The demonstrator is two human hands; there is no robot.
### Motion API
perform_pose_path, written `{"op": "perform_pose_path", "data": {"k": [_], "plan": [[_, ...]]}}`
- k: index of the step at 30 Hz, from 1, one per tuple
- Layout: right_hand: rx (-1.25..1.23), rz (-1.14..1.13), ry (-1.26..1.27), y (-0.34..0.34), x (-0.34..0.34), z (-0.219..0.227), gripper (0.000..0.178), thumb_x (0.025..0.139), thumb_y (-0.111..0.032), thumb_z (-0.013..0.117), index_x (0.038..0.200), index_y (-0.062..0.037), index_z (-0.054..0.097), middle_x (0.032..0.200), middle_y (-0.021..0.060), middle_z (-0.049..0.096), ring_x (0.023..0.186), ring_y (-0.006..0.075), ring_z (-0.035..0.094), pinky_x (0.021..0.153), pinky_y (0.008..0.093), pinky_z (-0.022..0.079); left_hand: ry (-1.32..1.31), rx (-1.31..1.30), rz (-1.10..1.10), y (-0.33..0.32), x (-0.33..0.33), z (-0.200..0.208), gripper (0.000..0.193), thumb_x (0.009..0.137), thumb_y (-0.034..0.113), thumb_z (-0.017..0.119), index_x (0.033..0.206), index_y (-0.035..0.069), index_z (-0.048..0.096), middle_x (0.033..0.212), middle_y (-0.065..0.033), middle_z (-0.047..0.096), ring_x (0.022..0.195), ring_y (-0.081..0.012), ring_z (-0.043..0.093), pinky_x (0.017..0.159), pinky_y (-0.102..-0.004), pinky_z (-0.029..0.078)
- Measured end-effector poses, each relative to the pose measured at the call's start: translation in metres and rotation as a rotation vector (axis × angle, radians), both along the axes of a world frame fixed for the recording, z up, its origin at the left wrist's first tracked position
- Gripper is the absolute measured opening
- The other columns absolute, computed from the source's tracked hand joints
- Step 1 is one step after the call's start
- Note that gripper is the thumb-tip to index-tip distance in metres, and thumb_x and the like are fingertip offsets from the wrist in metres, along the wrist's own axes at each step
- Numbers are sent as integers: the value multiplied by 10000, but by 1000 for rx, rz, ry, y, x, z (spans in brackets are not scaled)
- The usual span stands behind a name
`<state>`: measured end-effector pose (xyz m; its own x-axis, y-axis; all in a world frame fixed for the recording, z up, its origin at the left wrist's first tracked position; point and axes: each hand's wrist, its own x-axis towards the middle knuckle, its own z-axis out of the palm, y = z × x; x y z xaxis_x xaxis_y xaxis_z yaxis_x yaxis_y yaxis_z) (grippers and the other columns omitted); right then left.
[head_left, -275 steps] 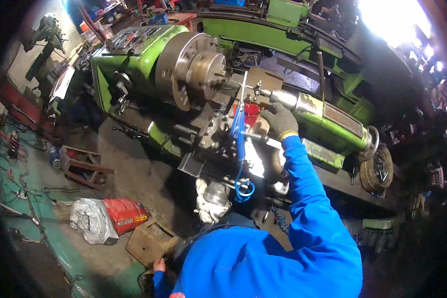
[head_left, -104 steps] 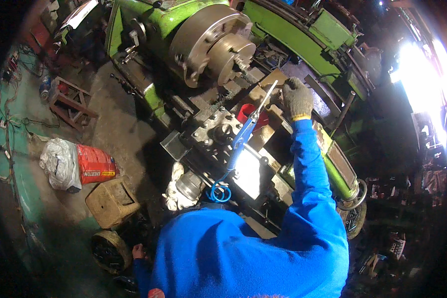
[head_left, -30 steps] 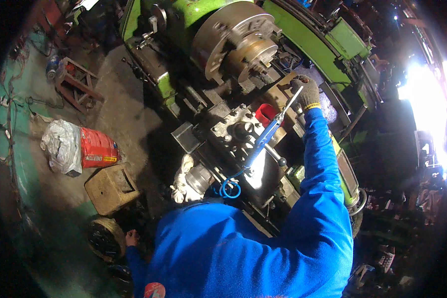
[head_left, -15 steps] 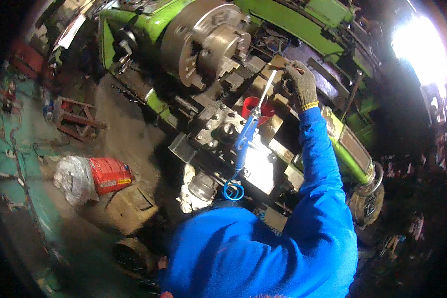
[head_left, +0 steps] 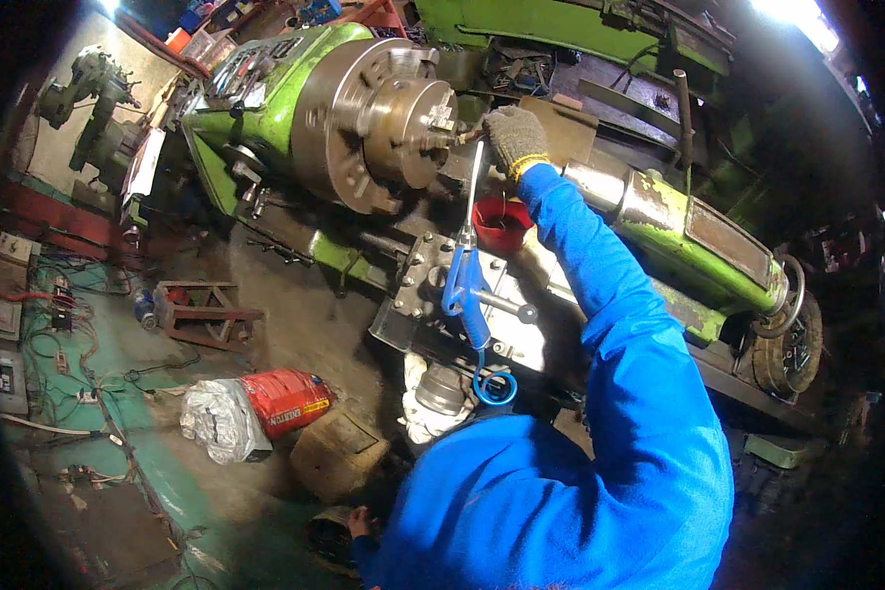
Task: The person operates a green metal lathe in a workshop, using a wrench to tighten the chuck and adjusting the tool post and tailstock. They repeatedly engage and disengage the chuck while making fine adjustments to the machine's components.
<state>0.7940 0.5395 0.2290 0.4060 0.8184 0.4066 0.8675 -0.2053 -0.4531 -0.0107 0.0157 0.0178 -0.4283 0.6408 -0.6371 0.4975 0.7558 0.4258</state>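
Note:
My right hand, in a grey knitted glove with a yellow cuff, reaches out to the face of the lathe chuck. Its fingers are closed round a thin brownish stick-like piece, whose kind I cannot make out. The stick's tip is close to the round metal workpiece at the chuck. Below the hand, a blue air gun with a long pale nozzle rests on the tool carriage, beside a red tub. My bare left hand is low by my side, its fingers mostly hidden.
The green tailstock with its handwheel stands to the right. A blue coiled hose hangs from the air gun near a metal cylinder on white cloth. A red and silver sack and a rusty frame are on the floor.
My right hand has moved left, nearer the chuck face, with the stick-like piece. The view has shifted, and more of my left hand shows.

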Motion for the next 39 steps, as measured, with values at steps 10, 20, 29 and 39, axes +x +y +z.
{"op": "perform_pose_path", "data": {"k": [10, 20, 29, 39], "plan": [[-146, 70, -279, -1, -2, 21, 215, 936, -195, 624, 1018, -84, 789, 1052, 191, 780, 1043, 376, 750, 895, 497, 597, 22, -34, 72, -44, 21, -5, 408, 993, 473, 702, 1191, 118, 733, 1076, -154, 744, 959, -323, 704, 878, -493, 570], [-239, 55, -363, 15, 14, 6, 193, 914, -212, 638, 1002, -122, 784, 1031, 174, 777, 1019, 368, 749, 869, 482, 598, -2, -38, 152, -69, 45, -28, 428, 976, 458, 731, 1192, 89, 736, 1040, -154, 750, 918, -311, 706, 834, -483, 575], [-199, 85, -367, 15, 17, -5, 167, 865, -231, 697, 983, -138, 769, 995, 172, 767, 993, 382, 741, 845, 483, 594, -50, -7, 195, -51, 40, -30, 448, 960, 444, 758, 1192, 62, 738, 1007, -154, 755, 882, -300, 707, 795, -473, 579], [-118, 87, -374, 4, 11, -1, 184, 928, -200, 618, 985, -117, 772, 989, 172, 757, 998, 377, 737, 850, 499, 593, -41, -19, 184, -58, 37, -25, 471, 943, 429, 787, 1193, 32, 741, 970, -154, 761, 842, -288, 709, 751, -463, 584]]}}
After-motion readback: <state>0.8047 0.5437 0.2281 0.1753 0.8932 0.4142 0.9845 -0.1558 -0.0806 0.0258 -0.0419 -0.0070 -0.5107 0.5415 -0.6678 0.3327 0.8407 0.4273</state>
